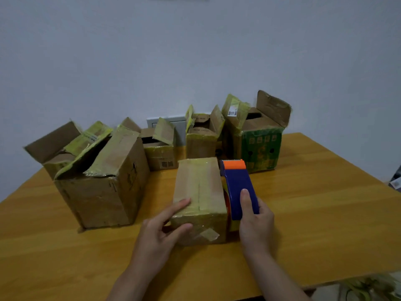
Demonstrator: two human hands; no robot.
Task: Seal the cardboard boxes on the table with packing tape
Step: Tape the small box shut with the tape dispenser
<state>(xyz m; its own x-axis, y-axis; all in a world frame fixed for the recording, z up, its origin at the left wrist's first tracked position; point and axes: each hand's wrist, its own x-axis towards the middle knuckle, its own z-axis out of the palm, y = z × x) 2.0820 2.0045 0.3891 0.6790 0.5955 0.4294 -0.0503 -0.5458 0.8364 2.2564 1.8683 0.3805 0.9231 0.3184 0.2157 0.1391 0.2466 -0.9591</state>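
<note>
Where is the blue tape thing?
The tape dispenser sits mid-table in the head view, held by the right hand against the right side of the closed box.

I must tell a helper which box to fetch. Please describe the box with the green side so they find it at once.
On the wooden table, a row of opened boxes stands near the wall. The green-sided box is at the right end of that row, just behind the blue and orange tape dispenser. It alone has a green printed face; its neighbours are plain brown.
</note>
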